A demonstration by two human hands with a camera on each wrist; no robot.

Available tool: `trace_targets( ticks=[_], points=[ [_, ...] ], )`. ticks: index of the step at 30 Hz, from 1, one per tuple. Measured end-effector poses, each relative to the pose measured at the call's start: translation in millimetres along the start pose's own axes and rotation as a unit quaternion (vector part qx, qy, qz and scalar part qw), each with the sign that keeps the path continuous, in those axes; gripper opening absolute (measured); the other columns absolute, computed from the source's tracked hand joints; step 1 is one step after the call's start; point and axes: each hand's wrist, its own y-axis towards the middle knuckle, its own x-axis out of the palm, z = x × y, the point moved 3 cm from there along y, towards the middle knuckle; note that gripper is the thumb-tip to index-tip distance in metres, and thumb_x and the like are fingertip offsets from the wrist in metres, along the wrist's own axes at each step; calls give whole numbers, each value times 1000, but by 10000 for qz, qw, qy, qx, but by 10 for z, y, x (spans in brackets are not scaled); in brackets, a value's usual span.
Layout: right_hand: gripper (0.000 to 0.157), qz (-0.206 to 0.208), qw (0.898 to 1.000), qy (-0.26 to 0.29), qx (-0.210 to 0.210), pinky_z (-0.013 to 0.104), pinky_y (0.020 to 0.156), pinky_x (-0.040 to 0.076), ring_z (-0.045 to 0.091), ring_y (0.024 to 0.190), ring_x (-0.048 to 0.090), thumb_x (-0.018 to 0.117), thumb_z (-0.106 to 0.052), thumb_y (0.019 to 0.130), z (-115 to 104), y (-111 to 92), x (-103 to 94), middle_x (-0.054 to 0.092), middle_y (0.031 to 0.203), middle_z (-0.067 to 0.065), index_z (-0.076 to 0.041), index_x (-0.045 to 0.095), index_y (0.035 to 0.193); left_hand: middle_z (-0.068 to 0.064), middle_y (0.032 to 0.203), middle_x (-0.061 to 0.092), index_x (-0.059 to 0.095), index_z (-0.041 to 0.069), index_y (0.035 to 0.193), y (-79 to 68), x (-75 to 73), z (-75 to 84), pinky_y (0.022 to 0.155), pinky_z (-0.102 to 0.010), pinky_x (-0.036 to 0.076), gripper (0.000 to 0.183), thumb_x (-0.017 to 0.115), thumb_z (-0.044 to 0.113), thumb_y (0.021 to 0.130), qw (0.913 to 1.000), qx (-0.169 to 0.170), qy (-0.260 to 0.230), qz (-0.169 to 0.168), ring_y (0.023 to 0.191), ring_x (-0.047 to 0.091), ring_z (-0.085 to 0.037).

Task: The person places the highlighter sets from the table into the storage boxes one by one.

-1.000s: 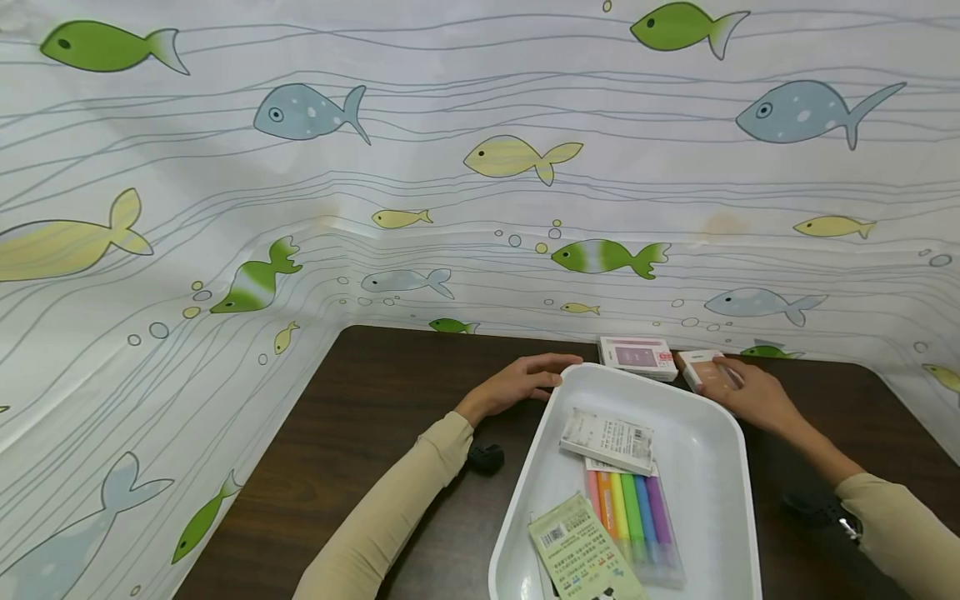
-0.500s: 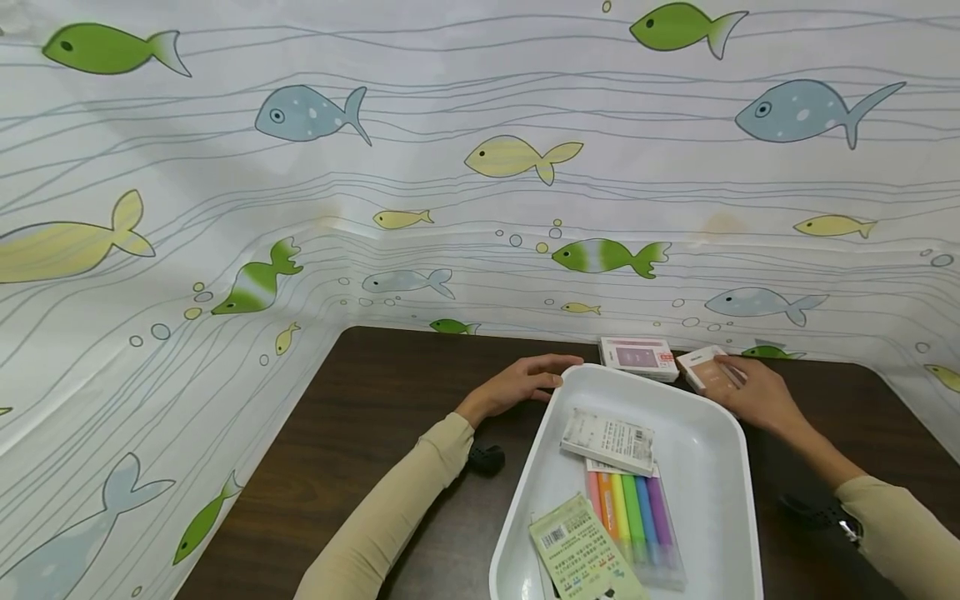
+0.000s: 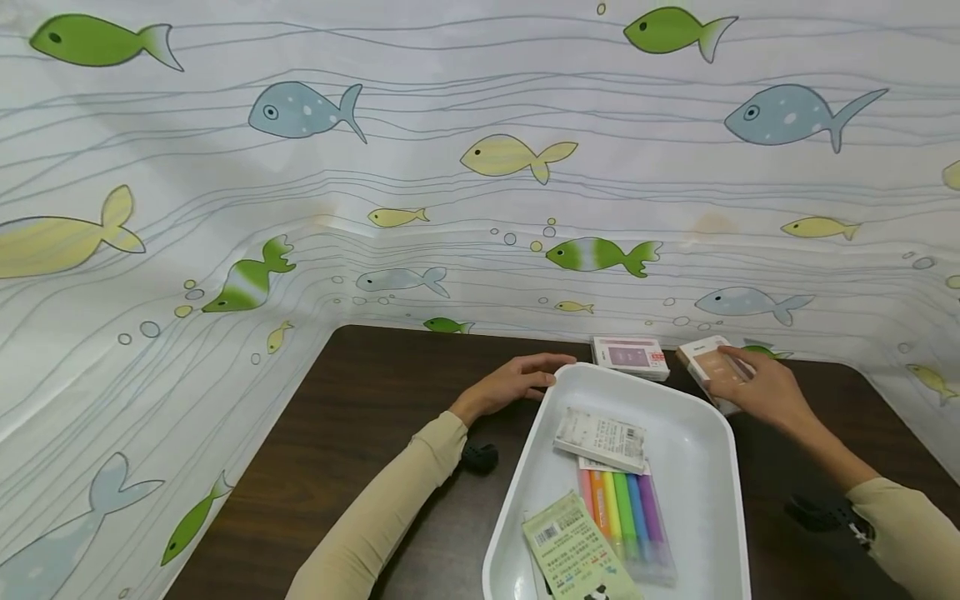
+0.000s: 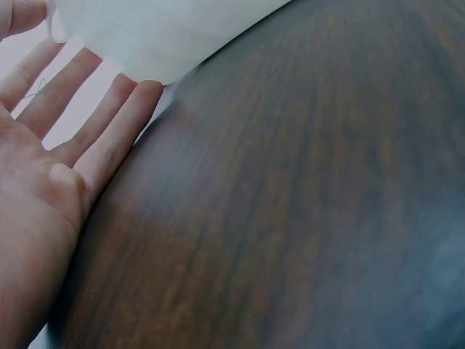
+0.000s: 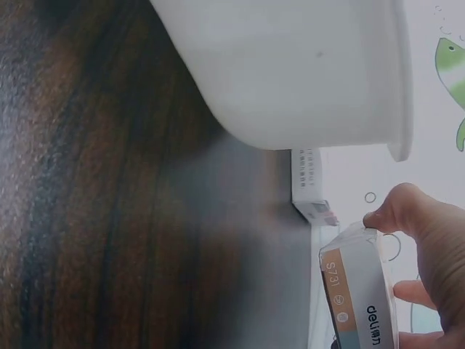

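My right hand [image 3: 768,390] pinches a small white and tan box [image 3: 708,360] between thumb and fingers, just past the tray's far right corner. In the right wrist view this box [image 5: 356,291] stands tilted, with "deli" and "S731" printed on its sides. At the far left corner of the white tray [image 3: 738,500], my left hand [image 3: 506,387] touches the rim. The left wrist view shows that hand's fingers [image 4: 120,131] extended against the tray's outer wall. Inside the tray lie a worn white box [image 3: 600,437], a pack of coloured markers [image 3: 626,517] and a green printed packet [image 3: 577,546].
Behind the tray, a white box with a purple panel [image 3: 630,356] lies close to the held one. The dark wood table [image 3: 360,417] ends at a white fish-printed curtain [image 3: 420,83] at the back and left.
My right hand has shifted the tan box slightly rightward, away from the purple-panelled box, and more of its face shows. My left hand stays at the tray's corner. The view has drifted slightly.
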Motion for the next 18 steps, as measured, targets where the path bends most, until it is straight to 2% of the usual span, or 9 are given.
trace_targets(
  ticks=[8, 14, 18],
  points=[
    [74, 168, 9998, -44, -81, 41, 61, 44, 44, 94, 54, 81, -36, 84, -56, -11, -52, 55, 125, 37, 6, 56, 140, 6, 150, 50, 50, 27, 152, -11, -19, -28, 99, -41, 50, 46, 56, 28, 107, 10000, -16, 56, -12, 129, 55, -20],
    [76, 197, 9997, -10, -173, 44, 67, 43, 44, 100, 51, 83, -35, 83, -119, -10, -116, 50, 135, 38, 4, 55, 142, 6, 149, 51, 50, 27, 152, -2, -8, -17, 98, -41, 50, 46, 56, 27, 107, 10000, -12, 42, 28, 129, 55, -20],
    [77, 194, 9995, -12, -235, 44, 66, 42, 43, 99, 51, 85, -35, 83, -182, -26, -146, 50, 135, 37, 2, 56, 143, 6, 149, 51, 50, 26, 152, 12, -7, -13, 98, -41, 50, 46, 56, 26, 107, 10000, 23, 2, 48, 128, 56, -20]
  ],
)
